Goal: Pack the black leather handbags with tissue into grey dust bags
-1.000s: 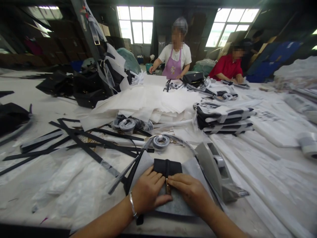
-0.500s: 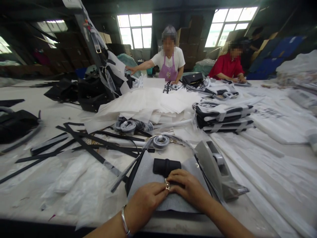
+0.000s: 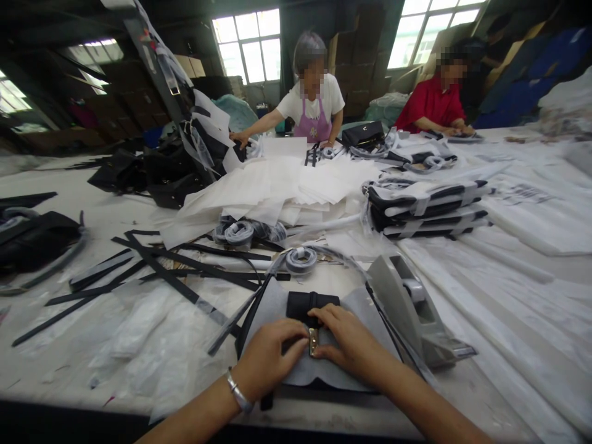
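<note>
A black handbag [image 3: 250, 316] lies in front of me, its face covered by a pale grey sheet [image 3: 356, 303]. A black tab with a raised band [image 3: 300, 303] rests on the sheet. Below the tab is a small gold-coloured metal clasp [image 3: 313, 343]. My left hand [image 3: 271, 354] is closed, its finger and thumb tips at the clasp's left edge. My right hand [image 3: 349, 339] grips the clasp from the right, thumb at its lower edge and forefinger bent over the tab. The palms and other fingertips are hidden.
A grey tape dispenser [image 3: 409, 308] stands right of the bag; a wrapped strap coil [image 3: 301, 260] lies behind it. Black strips [image 3: 166, 271] and clear plastic bags [image 3: 139, 333] spread left. Wrapped bags [image 3: 425, 209] are stacked back right. Two co-workers [image 3: 314, 92] are across the table.
My hands have drawn slightly apart, uncovering more of the clasp. My right forefinger now reaches onto the tab. The camera view has tilted and shifted a little.
</note>
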### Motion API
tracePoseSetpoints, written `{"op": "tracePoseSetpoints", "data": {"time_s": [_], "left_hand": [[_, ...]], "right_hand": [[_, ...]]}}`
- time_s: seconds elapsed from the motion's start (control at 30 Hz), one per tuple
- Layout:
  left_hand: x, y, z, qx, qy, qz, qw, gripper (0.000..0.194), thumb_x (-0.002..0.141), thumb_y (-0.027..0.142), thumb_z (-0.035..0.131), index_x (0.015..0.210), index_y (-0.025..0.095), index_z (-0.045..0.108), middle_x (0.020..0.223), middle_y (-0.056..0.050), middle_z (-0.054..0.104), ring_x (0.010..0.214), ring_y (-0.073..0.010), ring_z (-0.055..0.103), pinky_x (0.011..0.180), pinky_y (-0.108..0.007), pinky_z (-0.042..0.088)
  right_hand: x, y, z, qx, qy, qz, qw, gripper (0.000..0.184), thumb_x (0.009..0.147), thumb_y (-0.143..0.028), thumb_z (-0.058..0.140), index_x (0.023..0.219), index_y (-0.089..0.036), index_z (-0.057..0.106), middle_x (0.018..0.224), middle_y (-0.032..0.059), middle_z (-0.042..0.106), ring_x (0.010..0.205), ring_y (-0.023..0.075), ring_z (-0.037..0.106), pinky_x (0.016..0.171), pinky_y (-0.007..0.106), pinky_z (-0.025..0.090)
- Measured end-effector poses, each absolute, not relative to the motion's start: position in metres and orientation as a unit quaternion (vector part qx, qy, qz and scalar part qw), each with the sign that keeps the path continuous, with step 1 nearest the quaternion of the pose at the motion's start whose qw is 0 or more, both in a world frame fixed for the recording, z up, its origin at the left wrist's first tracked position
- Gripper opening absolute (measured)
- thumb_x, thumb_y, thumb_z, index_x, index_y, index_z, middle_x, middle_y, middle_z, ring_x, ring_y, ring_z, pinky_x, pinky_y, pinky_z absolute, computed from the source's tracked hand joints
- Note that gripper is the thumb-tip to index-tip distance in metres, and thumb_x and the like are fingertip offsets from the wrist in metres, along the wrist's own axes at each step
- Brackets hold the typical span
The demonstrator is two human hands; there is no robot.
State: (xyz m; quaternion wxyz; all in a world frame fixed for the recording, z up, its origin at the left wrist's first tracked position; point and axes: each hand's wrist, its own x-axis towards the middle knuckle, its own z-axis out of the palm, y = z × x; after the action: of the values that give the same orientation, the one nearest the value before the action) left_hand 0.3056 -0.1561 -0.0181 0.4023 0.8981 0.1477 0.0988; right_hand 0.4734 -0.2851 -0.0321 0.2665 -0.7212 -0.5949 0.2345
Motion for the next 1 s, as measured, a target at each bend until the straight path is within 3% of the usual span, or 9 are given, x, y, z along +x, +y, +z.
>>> {"op": "tracePoseSetpoints", "data": {"time_s": [0.13,0.27,0.5,0.6,0.77,1.0], "left_hand": [[0.323,-0.148,-0.016,0.917,0.178,0.08,0.347,0.019,0.09,0.015,0.056,0.103,0.02,0.069,0.099,-0.004,0.07,0.09,-0.0159,0.066,0.083,-0.026,0.051],[0.338,-0.15,-0.017,0.946,0.136,0.016,0.294,0.014,0.089,0.019,0.06,0.094,0.021,0.074,0.097,-0.003,0.068,0.09,-0.016,0.065,0.082,-0.024,0.05],[0.363,-0.15,-0.007,0.961,0.144,-0.061,0.228,0.011,0.08,0.02,0.068,0.085,0.023,0.078,0.082,-0.004,0.072,0.08,-0.0228,0.066,0.071,-0.03,0.047],[0.371,-0.148,-0.004,0.959,0.148,-0.089,0.227,0.01,0.074,0.016,0.07,0.077,0.023,0.078,0.074,-0.003,0.074,0.074,-0.0215,0.067,0.067,-0.028,0.045],[0.37,-0.144,-0.008,0.95,0.165,-0.104,0.244,0.011,0.077,0.018,0.067,0.077,0.02,0.077,0.07,-0.001,0.074,0.067,-0.0169,0.066,0.062,-0.023,0.044],[0.366,-0.148,-0.014,0.96,0.165,-0.085,0.212,0.01,0.081,0.02,0.063,0.08,0.018,0.073,0.08,-0.004,0.071,0.078,-0.0205,0.064,0.073,-0.028,0.046]], "right_hand": [[0.471,-0.286,-0.031,-0.725,-0.598,0.227,0.256,0.063,0.072,-0.023,0.082,0.129,-0.023,0.053,0.119,0.0072,0.061,0.112,0.0268,0.054,0.094,0.039,0.042],[0.469,-0.286,-0.031,-0.73,-0.6,0.215,0.247,0.065,0.075,-0.024,0.081,0.132,-0.02,0.05,0.119,0.0096,0.06,0.11,0.0277,0.054,0.094,0.04,0.042],[0.468,-0.288,-0.029,-0.736,-0.606,0.189,0.236,0.053,0.076,-0.025,0.08,0.122,-0.017,0.056,0.109,0.0093,0.063,0.1,0.0282,0.057,0.085,0.04,0.044],[0.467,-0.289,-0.028,-0.737,-0.607,0.182,0.235,0.047,0.077,-0.026,0.079,0.118,-0.017,0.058,0.107,0.0097,0.063,0.098,0.0279,0.057,0.084,0.039,0.044],[0.467,-0.29,-0.031,-0.731,-0.614,0.178,0.239,0.056,0.076,-0.026,0.08,0.125,-0.016,0.055,0.109,0.0102,0.063,0.1,0.0286,0.057,0.086,0.04,0.044],[0.468,-0.292,-0.034,-0.73,-0.614,0.17,0.248,0.054,0.078,-0.026,0.078,0.125,-0.015,0.054,0.109,0.0108,0.064,0.102,0.0285,0.057,0.088,0.04,0.044]]}}
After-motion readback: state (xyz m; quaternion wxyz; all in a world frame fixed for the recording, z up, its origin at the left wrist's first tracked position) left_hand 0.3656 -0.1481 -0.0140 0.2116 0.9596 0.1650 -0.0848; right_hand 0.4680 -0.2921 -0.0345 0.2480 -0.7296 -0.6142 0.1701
